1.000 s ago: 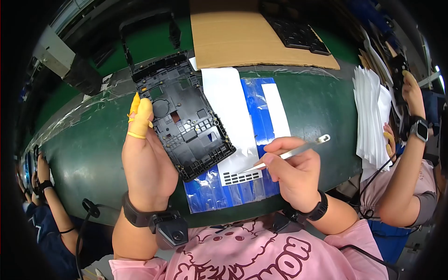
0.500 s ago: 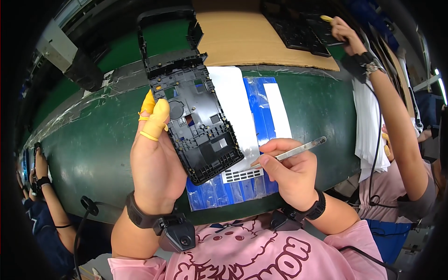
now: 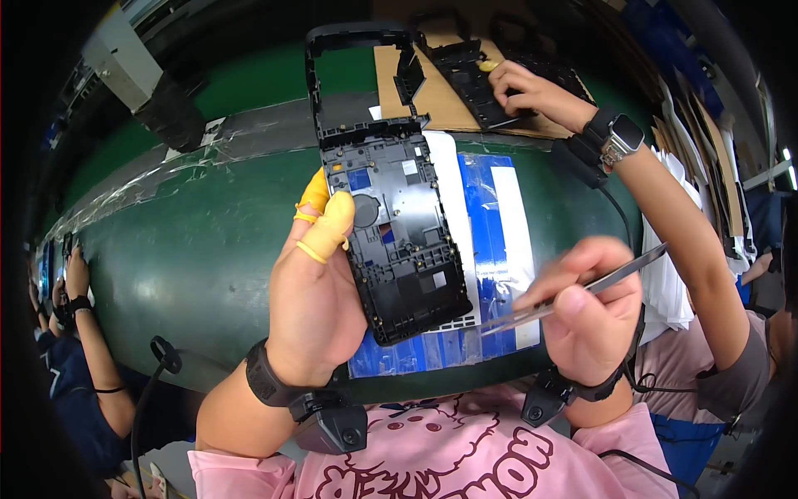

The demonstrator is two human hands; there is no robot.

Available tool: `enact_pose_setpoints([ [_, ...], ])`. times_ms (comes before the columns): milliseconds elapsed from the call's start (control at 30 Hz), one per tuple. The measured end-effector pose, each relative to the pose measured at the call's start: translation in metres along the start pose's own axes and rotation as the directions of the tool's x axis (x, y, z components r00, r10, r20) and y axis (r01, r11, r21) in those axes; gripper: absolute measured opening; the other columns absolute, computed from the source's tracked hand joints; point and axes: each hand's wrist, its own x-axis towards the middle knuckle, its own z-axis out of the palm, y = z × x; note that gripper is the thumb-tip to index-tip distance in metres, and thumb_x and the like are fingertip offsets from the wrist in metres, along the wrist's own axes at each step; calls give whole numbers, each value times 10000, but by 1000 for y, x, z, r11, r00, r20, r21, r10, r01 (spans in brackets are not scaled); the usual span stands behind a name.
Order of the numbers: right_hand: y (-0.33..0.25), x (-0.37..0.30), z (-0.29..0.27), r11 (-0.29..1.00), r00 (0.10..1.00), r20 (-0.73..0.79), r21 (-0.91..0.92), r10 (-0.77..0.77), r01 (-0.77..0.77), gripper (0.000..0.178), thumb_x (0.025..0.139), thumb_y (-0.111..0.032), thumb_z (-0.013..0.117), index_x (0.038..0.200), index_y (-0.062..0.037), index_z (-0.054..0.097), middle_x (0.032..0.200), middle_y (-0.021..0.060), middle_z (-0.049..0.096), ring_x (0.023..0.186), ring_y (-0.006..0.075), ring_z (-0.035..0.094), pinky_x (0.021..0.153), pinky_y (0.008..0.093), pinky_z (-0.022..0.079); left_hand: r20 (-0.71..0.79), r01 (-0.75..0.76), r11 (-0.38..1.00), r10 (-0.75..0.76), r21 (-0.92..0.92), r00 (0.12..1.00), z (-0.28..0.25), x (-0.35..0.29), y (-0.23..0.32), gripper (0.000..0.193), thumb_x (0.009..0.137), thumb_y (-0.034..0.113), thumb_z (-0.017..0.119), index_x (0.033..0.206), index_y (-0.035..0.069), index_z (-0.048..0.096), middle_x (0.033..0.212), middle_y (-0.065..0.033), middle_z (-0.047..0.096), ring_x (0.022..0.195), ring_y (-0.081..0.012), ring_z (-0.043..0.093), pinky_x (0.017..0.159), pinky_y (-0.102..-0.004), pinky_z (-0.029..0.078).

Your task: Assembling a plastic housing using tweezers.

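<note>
My left hand [image 3: 312,308], with yellow finger cots on the thumb and a finger, grips a black plastic housing [image 3: 407,220] by its left edge. The housing is long, with an open frame at its far end and ribs, posts and cut-outs on the side facing me. Metal tweezers [image 3: 619,273] lie pinched in my right hand [image 3: 590,320], which is slightly blurred. Their tips point left, near a sheet of small black stickers [image 3: 460,322] mostly hidden under the housing. Whether the tips hold anything cannot be made out.
Below the housing, a blue plastic-wrapped pad [image 3: 490,216] with a white strip [image 3: 509,204] lies on the green table [image 3: 199,241]. At the far right a co-worker's hand [image 3: 532,96] touches black housings [image 3: 465,87] on cardboard [image 3: 395,83]. White sheets [image 3: 661,283] hang at the right.
My left hand and the housing have shifted right. The tweezers in my right hand have moved right, away from the sticker sheet. The co-worker's hand has come left, onto the black housings.
</note>
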Motion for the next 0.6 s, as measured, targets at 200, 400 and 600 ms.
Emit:
enact_pose_setpoints([
  [200, 10, 40, 24, 999, 996, 88, 40, 1, -5, 244, 782, 36, 587, 1016, 46, 520, 829, 72, 608, 756, 87, 574, 682, 191, 447, -75, 73, 995, -68, 70, 995, 2, -5, -2, 414, 878, 269, 453, 1231, 60, 397, 1156, -87, 505, 1057, -215, 501, 886, -362, 417],
  [400, 31, 37, 21, 997, 996, -48, -11, 80, -81, 196, 784, 5, 544, 974, 20, 499, 786, 169, 632, 510, 44, 413, 494, 169, 351, -87, 116, 988, -107, 102, 990, 0, -6, -8, 428, 878, 268, 458, 1245, 61, 386, 1153, -93, 508, 1040, -205, 512, 886, -350, 419],
  [600, 33, 38, 17, 994, 993, -50, -24, 110, -111, 198, 786, 0, 546, 977, 22, 498, 787, 174, 631, 504, 39, 417, 490, 158, 349, -29, 130, 987, -127, 95, 991, 2, -6, -10, 425, 886, 270, 450, 1247, 60, 377, 1155, -94, 506, 1044, -203, 511, 889, -343, 418],
])
